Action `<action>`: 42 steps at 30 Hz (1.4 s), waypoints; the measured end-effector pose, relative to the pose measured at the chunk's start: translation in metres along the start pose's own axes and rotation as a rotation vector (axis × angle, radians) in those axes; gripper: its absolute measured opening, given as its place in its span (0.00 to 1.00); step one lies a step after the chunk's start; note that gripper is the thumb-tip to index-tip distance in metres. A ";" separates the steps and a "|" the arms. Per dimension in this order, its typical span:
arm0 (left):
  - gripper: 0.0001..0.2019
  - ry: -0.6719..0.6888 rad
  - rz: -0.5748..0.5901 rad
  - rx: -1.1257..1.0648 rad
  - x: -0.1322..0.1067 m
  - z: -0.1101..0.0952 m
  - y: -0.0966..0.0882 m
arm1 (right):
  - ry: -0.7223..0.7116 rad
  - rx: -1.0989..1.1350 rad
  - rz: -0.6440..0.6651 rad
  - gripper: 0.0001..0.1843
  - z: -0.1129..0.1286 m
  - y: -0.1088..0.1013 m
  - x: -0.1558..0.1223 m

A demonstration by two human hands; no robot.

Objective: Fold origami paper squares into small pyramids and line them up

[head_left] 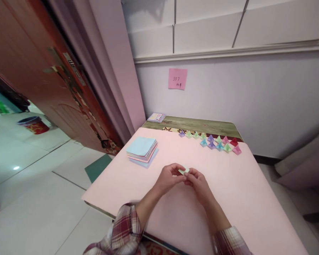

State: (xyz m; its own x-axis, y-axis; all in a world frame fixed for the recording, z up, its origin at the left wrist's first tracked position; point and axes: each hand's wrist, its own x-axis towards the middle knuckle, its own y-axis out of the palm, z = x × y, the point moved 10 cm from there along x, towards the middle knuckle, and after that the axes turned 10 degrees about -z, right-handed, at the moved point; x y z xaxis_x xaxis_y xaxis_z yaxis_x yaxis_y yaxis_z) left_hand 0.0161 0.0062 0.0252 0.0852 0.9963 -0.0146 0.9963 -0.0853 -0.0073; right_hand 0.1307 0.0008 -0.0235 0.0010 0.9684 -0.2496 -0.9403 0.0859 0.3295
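Note:
Between my two hands is a small pale green folded paper (184, 171), held just above the pink table cover. My left hand (170, 178) pinches its left side with thumb and fingers. On the other side, my right hand (198, 182) grips its right edge, the fingertips of both hands almost meeting. The paper's lower part is hidden behind my fingers. Farther back on the right stand two rows of small folded paper shapes (219, 146) in purple, green, blue, pink and red. To the left lies a stack of coloured paper sheets (141, 146), light blue on top.
The pink cover (236, 198) leaves a strip of wood-patterned tabletop (202, 123) showing at the back. A small pack (156, 117) sits at the far left corner. A pink note (178, 78) hangs on the wall. Left are a door (50, 71) and a bin (34, 124).

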 end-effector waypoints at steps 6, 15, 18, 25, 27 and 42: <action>0.17 -0.052 -0.016 -0.183 0.003 0.007 -0.006 | -0.331 -0.111 0.060 0.18 0.030 0.006 -0.006; 0.12 -0.052 -0.034 -0.159 0.001 0.001 -0.004 | -0.296 -0.101 0.039 0.13 0.025 0.000 -0.001; 0.10 -0.023 -0.045 -0.132 0.000 -0.004 -0.004 | -0.291 -0.108 0.029 0.12 0.028 0.001 -0.003; 0.09 0.029 -0.142 -0.115 -0.001 -0.007 -0.009 | -0.312 -0.140 -0.024 0.12 0.029 0.001 -0.005; 0.11 0.029 -0.173 -0.143 0.000 -0.005 -0.011 | -0.311 -0.132 -0.020 0.12 0.028 0.002 -0.005; 0.12 -0.130 -0.112 -0.106 0.000 0.015 -0.007 | -0.209 -0.201 -0.018 0.14 0.019 0.001 -0.003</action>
State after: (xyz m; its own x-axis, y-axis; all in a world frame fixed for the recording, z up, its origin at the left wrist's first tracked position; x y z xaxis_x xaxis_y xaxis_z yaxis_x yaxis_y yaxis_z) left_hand 0.0095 0.0068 0.0105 -0.0212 0.9886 -0.1488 0.9954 0.0347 0.0889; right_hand 0.1363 0.0022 -0.0045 0.0689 0.9961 -0.0543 -0.9880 0.0756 0.1345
